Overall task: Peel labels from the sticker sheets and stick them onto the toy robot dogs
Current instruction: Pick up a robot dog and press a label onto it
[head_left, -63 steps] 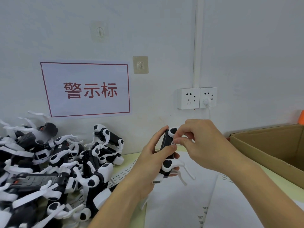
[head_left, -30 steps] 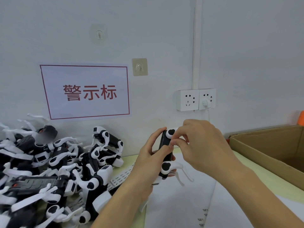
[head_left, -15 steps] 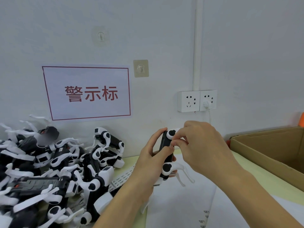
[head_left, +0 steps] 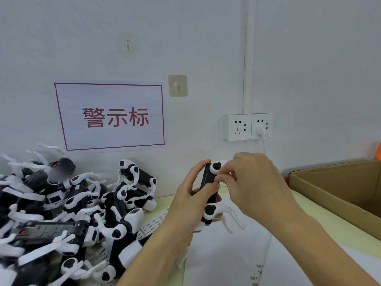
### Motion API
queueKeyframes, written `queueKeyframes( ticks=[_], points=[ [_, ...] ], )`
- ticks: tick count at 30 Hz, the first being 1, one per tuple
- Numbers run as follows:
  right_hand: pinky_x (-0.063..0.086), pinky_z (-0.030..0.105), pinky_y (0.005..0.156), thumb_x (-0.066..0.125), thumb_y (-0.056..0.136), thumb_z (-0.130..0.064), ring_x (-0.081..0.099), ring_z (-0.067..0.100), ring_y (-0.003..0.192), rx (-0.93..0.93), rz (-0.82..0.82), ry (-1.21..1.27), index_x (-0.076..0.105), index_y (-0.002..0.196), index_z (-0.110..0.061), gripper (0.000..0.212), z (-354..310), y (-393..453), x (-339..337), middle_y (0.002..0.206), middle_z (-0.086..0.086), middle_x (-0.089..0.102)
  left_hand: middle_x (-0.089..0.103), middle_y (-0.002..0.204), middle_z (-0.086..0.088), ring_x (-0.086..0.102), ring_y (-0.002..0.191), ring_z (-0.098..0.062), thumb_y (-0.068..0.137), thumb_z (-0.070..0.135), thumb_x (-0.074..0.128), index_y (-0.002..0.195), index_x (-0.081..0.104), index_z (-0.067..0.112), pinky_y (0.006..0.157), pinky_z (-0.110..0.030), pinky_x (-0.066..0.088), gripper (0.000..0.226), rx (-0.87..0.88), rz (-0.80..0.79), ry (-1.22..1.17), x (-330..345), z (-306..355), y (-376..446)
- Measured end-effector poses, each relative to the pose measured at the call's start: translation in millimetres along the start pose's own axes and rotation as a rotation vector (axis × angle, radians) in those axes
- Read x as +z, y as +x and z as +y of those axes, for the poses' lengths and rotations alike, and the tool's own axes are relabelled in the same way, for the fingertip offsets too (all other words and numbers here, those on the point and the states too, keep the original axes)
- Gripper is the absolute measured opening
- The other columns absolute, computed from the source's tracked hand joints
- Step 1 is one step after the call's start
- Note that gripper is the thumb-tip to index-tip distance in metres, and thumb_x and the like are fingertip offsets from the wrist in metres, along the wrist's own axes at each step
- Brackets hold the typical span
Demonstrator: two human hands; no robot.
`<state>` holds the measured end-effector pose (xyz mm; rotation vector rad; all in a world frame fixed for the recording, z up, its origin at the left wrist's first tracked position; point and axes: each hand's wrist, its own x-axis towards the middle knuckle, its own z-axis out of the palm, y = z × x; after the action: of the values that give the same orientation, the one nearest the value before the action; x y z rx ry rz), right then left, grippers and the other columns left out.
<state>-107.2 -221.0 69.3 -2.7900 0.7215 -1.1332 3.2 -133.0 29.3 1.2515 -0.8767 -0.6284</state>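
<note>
1. Toy robot dog (head_left: 209, 188): it's up off the table in my left hand (head_left: 190, 200), standing roughly on end, black body facing me, white legs (head_left: 228, 215) dangling out the bottom right. Fingers wrapped round the back, thumb across the front.
2. My right hand (head_left: 250, 182) is curled in tight against the dog's body near the top joint, thumb and forefinger pinched together right on the black surface. Pretty sure there's a label under there, but it's too small to actually see.
3. What changed: barely anything over the last couple of seconds. Both hands sat in about the same spot and my right fingertips just closed in closer on the body. So I'd call this the press-down part, not the peeling part.
4. Meaning: this dog is nearly done, I reckon. One good rub so the edges don't lift.
5. Sticker sheets (head_left: 224, 254) are lying flat on the table under my hands, and a strip of labels (head_left: 153, 225) sits beside the pile of dogs (head_left: 68, 213) on my left. Cardboard box (head_left: 338, 188) is on my right.
</note>
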Motion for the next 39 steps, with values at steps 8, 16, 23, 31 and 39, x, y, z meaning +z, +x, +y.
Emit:
queueKeyframes(
  ticks=[8, 16, 23, 31, 39],
  points=[
    [0.046, 0.033, 0.072, 0.057, 0.098, -0.032, 0.051, 0.017, 0.077, -0.003, 0.009, 0.036, 0.078, 0.094, -0.035, 0.021, -1.3, 0.5, 0.7, 0.071, -0.011, 0.044, 0.067, 0.078, -0.011, 0.064, 0.076, -0.023, 0.093, 0.016, 0.062, 0.115, 0.065, 0.053, 0.086, -0.059, 0.055, 0.043, -0.001, -0.006, -0.021, -0.5, 1.6, -0.1],
    [0.043, 0.032, 0.07, 0.059, 0.097, -0.033, 0.05, 0.017, 0.077, 0.011, 0.017, 0.046, 0.078, 0.091, -0.035, 0.019, -0.7, 0.6, 1.8, 0.07, -0.011, 0.043, 0.067, 0.078, -0.01, 0.065, 0.075, -0.021, 0.094, 0.016, 0.061, 0.117, 0.064, 0.052, 0.085, -0.056, 0.057, 0.043, 0.0, -0.029, -0.012, -1.7, -0.7, 0.1],
    [0.039, 0.029, 0.066, 0.063, 0.094, -0.037, 0.048, 0.014, 0.074, 0.007, 0.053, 0.06, 0.078, 0.088, -0.034, 0.016, 2.5, 1.4, 5.2, 0.069, -0.012, 0.044, 0.068, 0.08, -0.011, 0.066, 0.076, -0.021, 0.093, 0.018, 0.061, 0.118, 0.064, 0.053, 0.069, -0.041, 0.061, 0.043, 0.004, -0.042, -0.028, -3.4, -4.3, 2.7],
    [0.033, 0.026, 0.053, 0.06, 0.084, -0.024, 0.045, 0.008, 0.054, -0.117, 0.185, 0.195, 0.075, 0.09, -0.037, 0.022, 10.0, -3.9, -5.6, 0.051, -0.013, 0.039, 0.063, 0.084, -0.016, 0.059, 0.074, -0.029, 0.098, 0.012, 0.055, 0.12, 0.066, 0.044, 0.074, -0.045, 0.056, 0.04, -0.007, -0.082, -0.198, -8.1, -3.6, 7.1],
    [0.026, 0.027, 0.049, 0.041, 0.072, -0.022, 0.036, 0.016, 0.05, -0.139, -0.029, 0.119, 0.073, 0.111, -0.046, 0.055, 5.2, -8.4, -9.0, 0.044, -0.003, 0.034, 0.064, 0.086, -0.019, 0.06, 0.073, -0.032, 0.097, 0.007, 0.055, 0.127, 0.062, 0.043, 0.076, -0.047, 0.054, 0.047, 0.0, -0.123, -0.247, -11.3, -3.8, 8.6]
  ],
)
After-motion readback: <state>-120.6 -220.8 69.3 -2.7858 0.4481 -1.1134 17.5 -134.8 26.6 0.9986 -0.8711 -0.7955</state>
